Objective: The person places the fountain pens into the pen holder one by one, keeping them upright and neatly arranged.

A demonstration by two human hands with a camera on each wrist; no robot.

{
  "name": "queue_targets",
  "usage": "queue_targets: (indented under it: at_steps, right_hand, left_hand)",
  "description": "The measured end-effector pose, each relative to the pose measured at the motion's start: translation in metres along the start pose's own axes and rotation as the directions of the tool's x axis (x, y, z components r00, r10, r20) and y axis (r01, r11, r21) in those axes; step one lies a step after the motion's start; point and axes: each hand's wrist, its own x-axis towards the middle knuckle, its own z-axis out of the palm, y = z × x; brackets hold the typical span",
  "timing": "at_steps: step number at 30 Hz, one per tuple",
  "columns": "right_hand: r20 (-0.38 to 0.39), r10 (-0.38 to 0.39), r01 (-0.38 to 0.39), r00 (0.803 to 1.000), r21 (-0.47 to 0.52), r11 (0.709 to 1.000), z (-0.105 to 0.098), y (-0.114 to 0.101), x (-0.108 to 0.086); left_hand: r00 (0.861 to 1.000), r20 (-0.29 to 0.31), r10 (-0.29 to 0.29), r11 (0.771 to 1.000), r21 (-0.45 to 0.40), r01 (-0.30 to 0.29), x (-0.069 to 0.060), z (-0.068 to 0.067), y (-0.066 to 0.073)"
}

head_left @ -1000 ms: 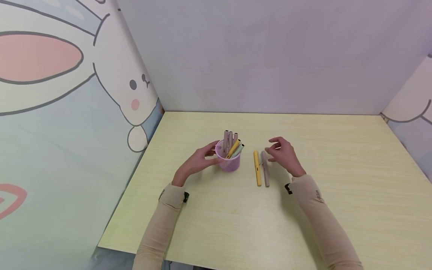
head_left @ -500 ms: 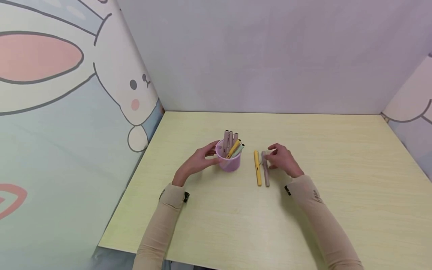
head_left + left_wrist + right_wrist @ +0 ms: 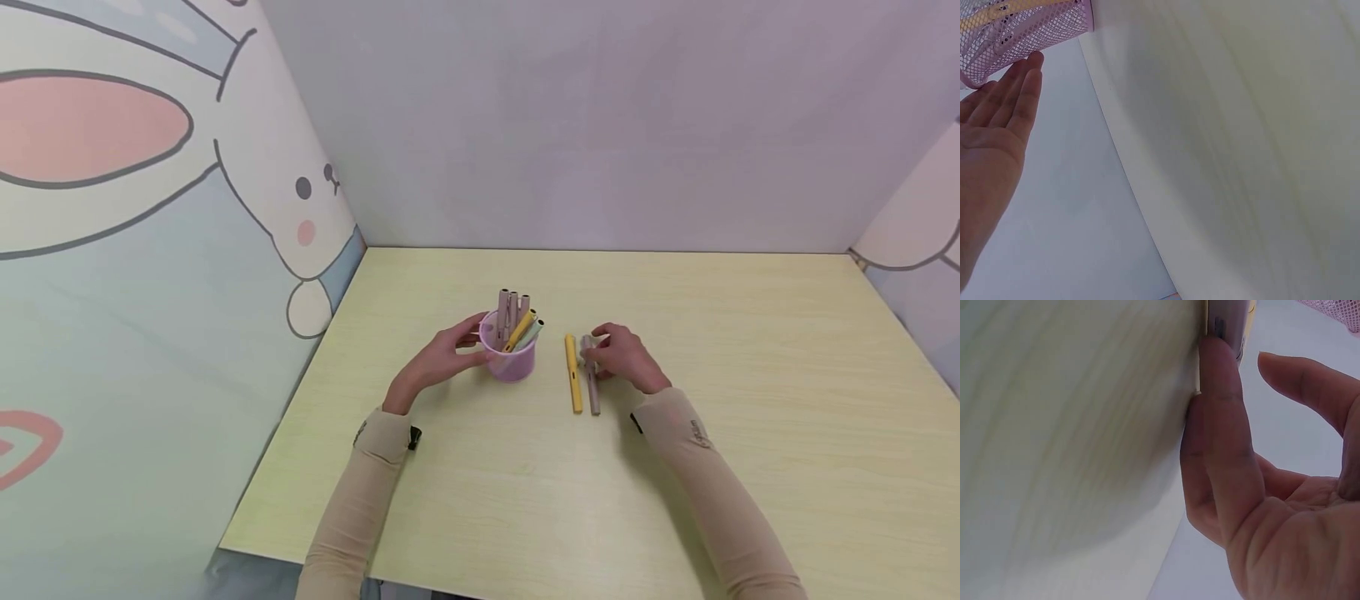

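Note:
A pink-purple mesh pen cup [image 3: 512,367] stands on the table with several pens in it: mauve ones, a yellow one [image 3: 521,330] and a pale green one [image 3: 529,335]. My left hand [image 3: 442,357] holds its left side, thumb at the front and fingers behind; the left wrist view shows the fingertips against the mesh [image 3: 1041,28]. To the right lie a yellow pen [image 3: 573,379] and a mauve pen [image 3: 593,396], side by side. My right hand [image 3: 626,357] is at the mauve pen's upper part. In the right wrist view, a finger touches that pen [image 3: 1225,322] while the thumb stands apart.
The pale wood-grain table [image 3: 750,375] ends at a lilac wall [image 3: 600,125] behind. At the left stands a wall [image 3: 135,333] with a rabbit drawing. Table surface stretches right of the pens and in front of both hands.
My right hand has come down and a little left, from above the mauve pen onto it. The left hand and the cup stay where they were.

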Motion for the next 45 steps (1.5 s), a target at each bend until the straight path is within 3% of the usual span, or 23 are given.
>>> queue_targets:
  at_steps: [21, 34, 39, 45]
  right_hand:
    - [0.009, 0.006, -0.005, 1.000, -0.048, 0.999, 0.005, -0.005, -0.001]
    - [0.001, 0.008, -0.008, 1.000, -0.140, 0.990, 0.005, -0.007, 0.003]
    - [0.006, 0.010, -0.009, 1.000, -0.121, 0.993, 0.002, -0.005, 0.004]
    - [0.020, 0.001, -0.001, 1.000, -0.008, 1.000, -0.004, 0.003, 0.003]
  left_hand:
    - [1.000, -0.007, 0.002, 1.000, 0.000, -0.002, -0.001, -0.001, -0.003]
    - [1.000, -0.010, 0.025, 1.000, 0.006, -0.024, -0.002, -0.001, -0.003]
    - [1.000, -0.008, 0.014, 1.000, 0.008, -0.014, -0.001, 0.001, -0.003]
    - [1.000, -0.005, -0.002, 1.000, 0.014, 0.002, 0.000, 0.003, -0.001]
